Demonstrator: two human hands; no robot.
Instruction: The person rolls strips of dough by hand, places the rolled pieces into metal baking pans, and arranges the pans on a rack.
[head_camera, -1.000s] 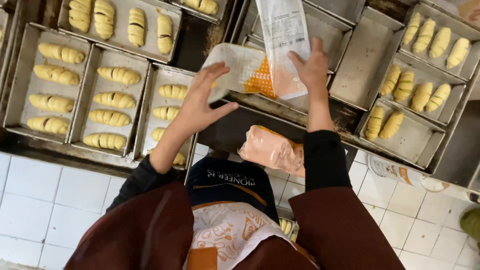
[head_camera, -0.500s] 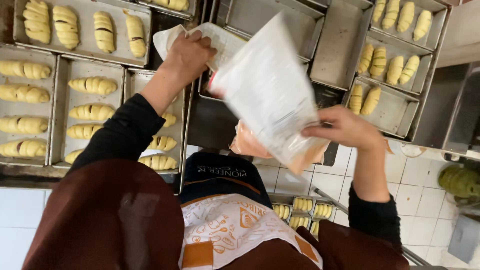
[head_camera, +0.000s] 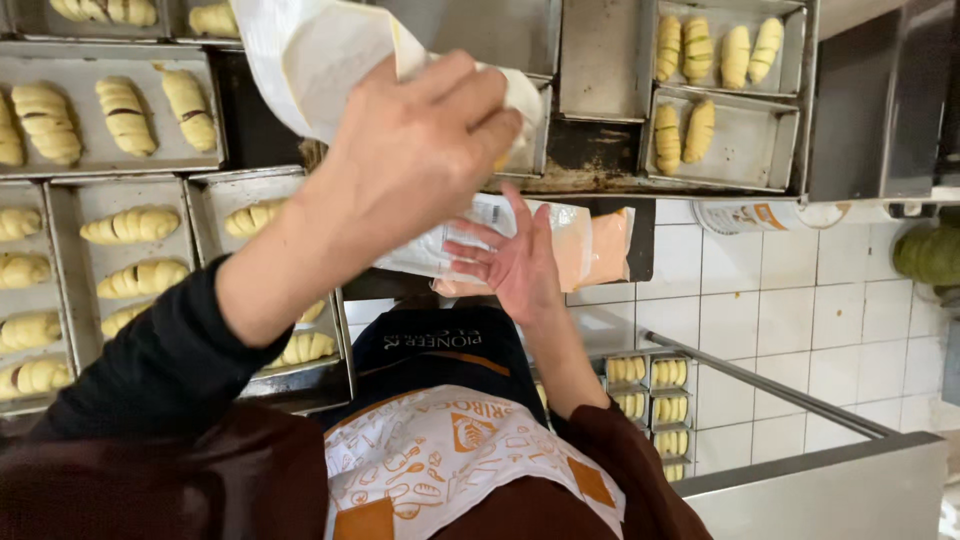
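My left hand (head_camera: 415, 150) is raised close to the camera and closed on a crumpled white plastic bag (head_camera: 320, 55), which sticks out above and behind the fingers. Lower down, my right hand (head_camera: 515, 265) is open with fingers spread. It lies on a clear plastic packet with pale orange contents (head_camera: 590, 245) that rests at the edge of the dark worktop. An apron with orange bakery drawings (head_camera: 440, 460) fills the bottom of the view.
Metal trays of shaped raw dough rolls (head_camera: 130, 230) stand at the left, more at the top left (head_camera: 120, 110) and top right (head_camera: 720, 60). An empty steel pan (head_camera: 605, 60) sits between them. White floor tiles (head_camera: 800, 300), a metal rail (head_camera: 780, 395) and a lower rack of small rolls (head_camera: 650, 400) are at the right.
My right hand held a white bag half a second ago; it is now open on the orange packet. My left hand has come up toward the camera gripping a white bag.
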